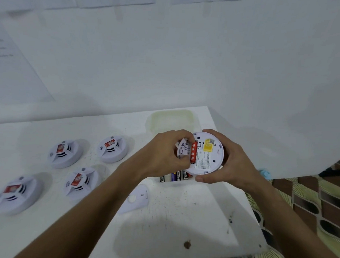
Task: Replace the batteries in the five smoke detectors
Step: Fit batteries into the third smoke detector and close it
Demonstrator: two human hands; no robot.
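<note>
Fingers (pixel 186 138) of our left hand (pixel 164 154) pinch the red battery (pixel 193 154); right hand (pixel 230 161) clamps the smoke detector (pixel 205 153), so we should lever gently upward.

One head-worn camera looks forward and down, close above both hands, table (pixel 180 218) beneath, wall beyond them.

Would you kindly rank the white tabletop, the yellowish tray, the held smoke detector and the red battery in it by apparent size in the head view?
1. White tabletop.
2. Yellowish tray, partly hidden by the hands.
3. Held smoke detector; it is nearer the camera, so its true size against the tray is unsure.
4. Red battery.
</note>
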